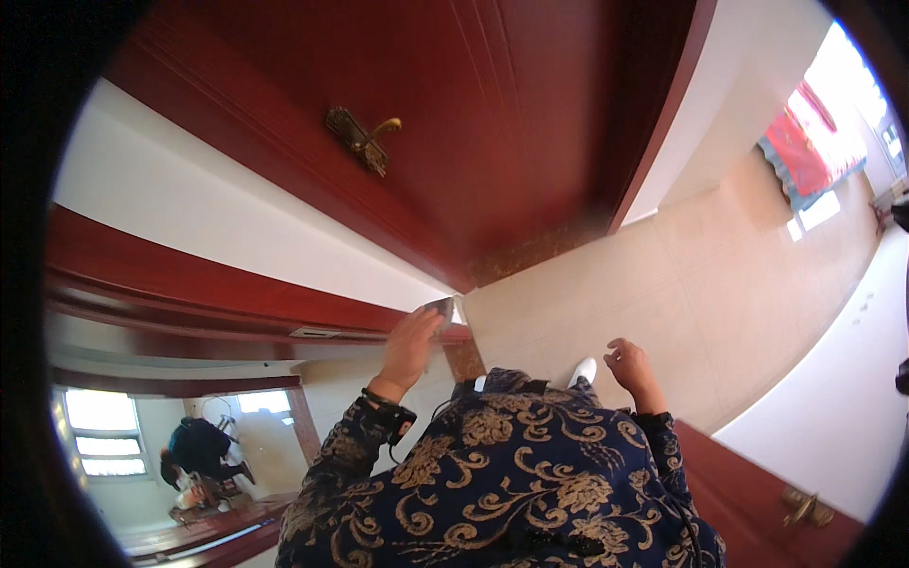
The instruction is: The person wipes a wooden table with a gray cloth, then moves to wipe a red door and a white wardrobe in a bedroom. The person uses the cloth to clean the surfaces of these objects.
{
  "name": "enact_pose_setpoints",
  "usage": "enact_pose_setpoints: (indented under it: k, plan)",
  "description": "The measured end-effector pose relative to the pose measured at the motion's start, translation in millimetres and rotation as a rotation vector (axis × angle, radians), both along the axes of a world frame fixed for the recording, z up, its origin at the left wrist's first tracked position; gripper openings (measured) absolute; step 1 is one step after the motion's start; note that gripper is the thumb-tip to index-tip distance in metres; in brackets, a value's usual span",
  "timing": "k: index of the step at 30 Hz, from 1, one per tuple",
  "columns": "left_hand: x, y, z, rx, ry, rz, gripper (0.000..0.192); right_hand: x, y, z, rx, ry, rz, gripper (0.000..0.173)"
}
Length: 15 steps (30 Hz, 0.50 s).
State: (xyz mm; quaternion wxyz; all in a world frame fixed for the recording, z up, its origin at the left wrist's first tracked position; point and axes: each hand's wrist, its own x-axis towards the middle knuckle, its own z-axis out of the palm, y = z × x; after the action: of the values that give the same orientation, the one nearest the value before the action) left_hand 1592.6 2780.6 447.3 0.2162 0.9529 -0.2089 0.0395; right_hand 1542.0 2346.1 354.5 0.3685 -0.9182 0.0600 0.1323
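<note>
My left hand [412,348] is beside a red wooden door frame [383,323], with a small grey-brown thing, perhaps a cloth, at its fingertips [442,309]; whether the fingers grip it I cannot tell. My right hand [628,361] hangs over the tiled floor [596,291] with its fingers loosely curled, touching nothing that shows. Ahead stands a closed red wooden door [497,121] with a brass lever handle [368,140].
A person in dark clothing [200,447] bends over in a room at the lower left. A bed with a red cover [802,156] stands at the upper right. Another red door [753,483] with a brass handle [808,508] is at the lower right, beside a white wall [817,383].
</note>
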Motion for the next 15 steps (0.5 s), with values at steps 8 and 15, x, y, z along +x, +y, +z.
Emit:
enact_pose_setpoints:
  k: [8, 15]
  plan:
    - [42, -15, 0, -0.694, 0.288, 1.010, 0.023, 96, -89, 5, -0.260, 0.156, 0.172, 0.027]
    - [82, -43, -23, -1.324, 0.142, 1.331, 0.023, 147, -92, -32, -0.257, 0.240, 0.306, 0.029]
